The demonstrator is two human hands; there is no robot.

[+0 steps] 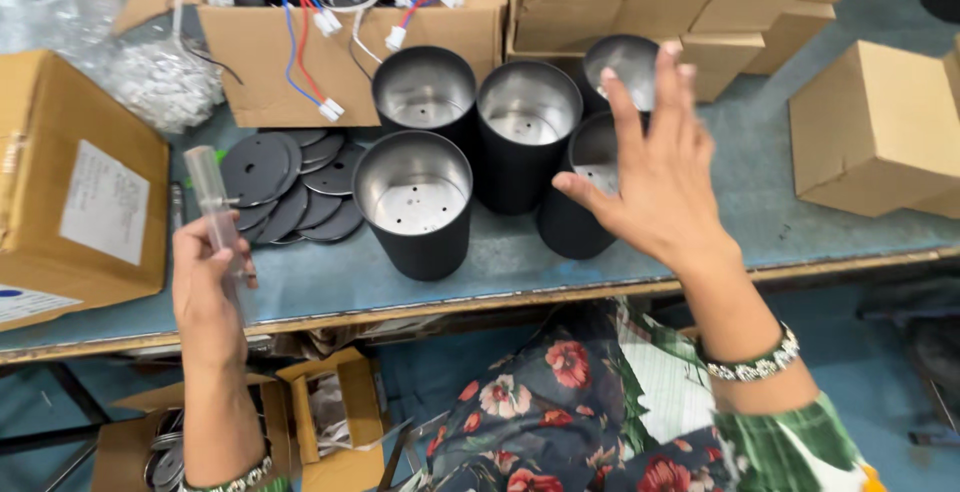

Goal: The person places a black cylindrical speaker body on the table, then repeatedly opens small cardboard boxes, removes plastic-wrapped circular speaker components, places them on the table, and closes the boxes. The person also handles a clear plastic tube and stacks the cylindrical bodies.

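Directly beneath the right hand (660,177), which is hovering spread open and empty, black cans (590,192) are standing upright on the desk (330,287); the left hand (205,287) is gripping a clear tube (215,202), farther away.

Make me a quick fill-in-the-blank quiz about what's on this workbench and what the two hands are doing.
1. The left hand holds a clear ____.
2. The right hand reaches, fingers spread, over the black metal ____.
3. The flat dark discs lie to the ____ of the nearest cup.
4. The open cardboard box behind the discs holds red, blue and white ____.

Missing words: tube; cups; left; wires
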